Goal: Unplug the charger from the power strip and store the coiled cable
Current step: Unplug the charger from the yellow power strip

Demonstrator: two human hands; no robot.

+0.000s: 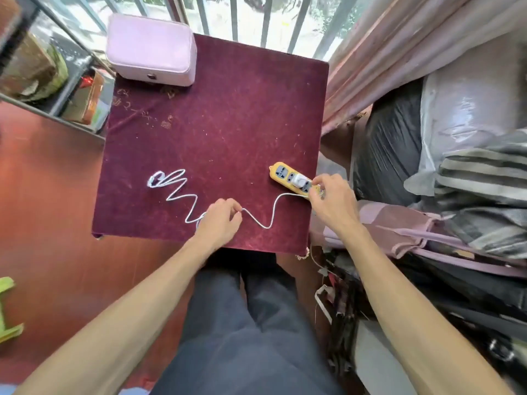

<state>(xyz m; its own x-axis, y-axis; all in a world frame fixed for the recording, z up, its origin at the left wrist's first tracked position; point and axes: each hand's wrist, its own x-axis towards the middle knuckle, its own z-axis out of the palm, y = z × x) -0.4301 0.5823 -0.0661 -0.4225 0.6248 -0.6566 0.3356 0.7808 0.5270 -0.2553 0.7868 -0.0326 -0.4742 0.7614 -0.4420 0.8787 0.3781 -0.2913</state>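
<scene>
A yellow power strip (281, 173) lies near the right edge of a table covered in dark red cloth (228, 118). A white charger (298, 180) is plugged into the strip. My right hand (332, 199) rests on the strip's near end, its fingertips touching the charger. The white cable (182, 192) runs from the charger in loose zigzags across the table to a small loop at the left. My left hand (221, 219) pinches the cable at its middle, near the table's front edge.
A closed pink case (151, 49) stands at the table's far left corner. Window bars rise behind the table. Curtains and piled bags and fabric crowd the right side. A glass shelf with boxes is at the left, above a red floor.
</scene>
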